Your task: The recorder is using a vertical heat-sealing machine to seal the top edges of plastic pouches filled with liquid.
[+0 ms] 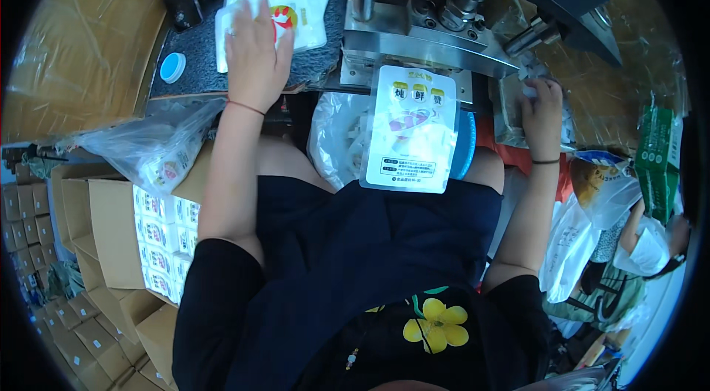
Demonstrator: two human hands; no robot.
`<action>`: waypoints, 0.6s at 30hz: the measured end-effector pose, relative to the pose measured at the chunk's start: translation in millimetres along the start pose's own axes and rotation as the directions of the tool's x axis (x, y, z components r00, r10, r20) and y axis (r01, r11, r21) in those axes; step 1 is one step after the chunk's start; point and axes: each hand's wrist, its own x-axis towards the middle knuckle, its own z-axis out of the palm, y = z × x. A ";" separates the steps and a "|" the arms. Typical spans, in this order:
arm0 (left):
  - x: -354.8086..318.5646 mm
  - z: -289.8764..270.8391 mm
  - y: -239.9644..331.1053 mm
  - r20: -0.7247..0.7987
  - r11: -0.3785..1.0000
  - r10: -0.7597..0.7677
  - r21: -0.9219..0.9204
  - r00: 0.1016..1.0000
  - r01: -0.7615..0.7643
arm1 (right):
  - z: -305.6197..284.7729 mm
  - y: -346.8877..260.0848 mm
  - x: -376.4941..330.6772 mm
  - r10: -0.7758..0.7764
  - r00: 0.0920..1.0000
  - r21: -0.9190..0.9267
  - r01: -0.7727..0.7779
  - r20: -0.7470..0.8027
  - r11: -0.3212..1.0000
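My left hand point(257, 51) lies over a stack of flat white pouches point(313, 30) with its fingers spread; a red and yellow print shows beside the fingertips. A single white printed pouch point(411, 128) sticks out from the metal press point(421, 40), its lower end above my lap. At the press's right side, my right hand point(543, 111) has curled fingers at a clear plastic container point(509, 106). Whatever those fingers hold is too small or too hidden to make out.
A blue round tub point(464, 145) and a clear bag point(333, 132) sit below the pouch. A blue-white lid point(173, 67) rests on the dark mat point(200, 51). An open carton point(111, 236) of white packs stands at left. Another person point(643, 243) is at far right.
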 end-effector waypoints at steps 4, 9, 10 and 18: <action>-47.5 -34.7 27.2 0.327 0.977 0.207 -0.116 0.922 -0.178 | -20.4 -16.2 -12.4 -0.036 0.991 0.099 0.049 -0.129 0.994; -67.6 -51.8 44.4 0.508 0.305 -0.187 -0.784 0.841 0.542 | -31.0 -74.7 -33.4 0.070 0.980 0.669 -0.179 0.186 0.722; -64.7 -56.0 61.6 0.509 0.162 -0.158 -0.832 0.846 0.530 | -28.9 -89.0 -31.1 -0.137 0.981 0.618 0.022 0.139 0.786; -70.4 -73.0 130.6 0.721 0.152 0.248 -0.689 0.648 0.709 | -48.6 -153.8 -12.0 -0.389 0.921 0.651 0.285 0.016 0.703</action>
